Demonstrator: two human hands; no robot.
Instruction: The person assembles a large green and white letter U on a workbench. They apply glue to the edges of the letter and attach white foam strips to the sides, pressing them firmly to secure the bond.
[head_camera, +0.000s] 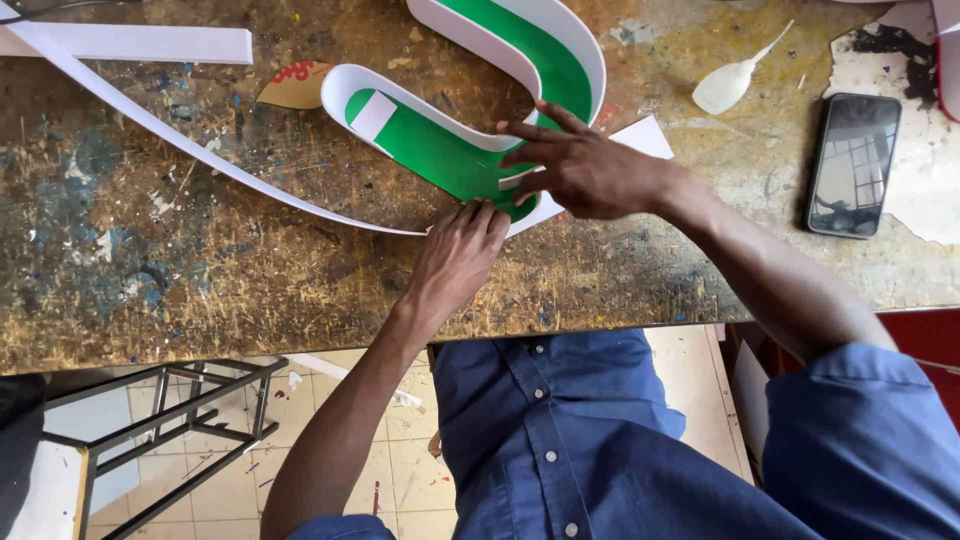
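Workbench (150, 270): hands on green letter (450, 160)

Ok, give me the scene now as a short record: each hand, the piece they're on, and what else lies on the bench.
left hand: fingertips pressed to the near edge of the green letter, where the white strip meets it
right hand: fingers spread flat on the green face
green letter: S-shaped, green face, white side wall, flat on the workbench
white strip: long, trails off to the far left
phone: dark screen, at the right
glue bottle: lying on its side, beyond the phone
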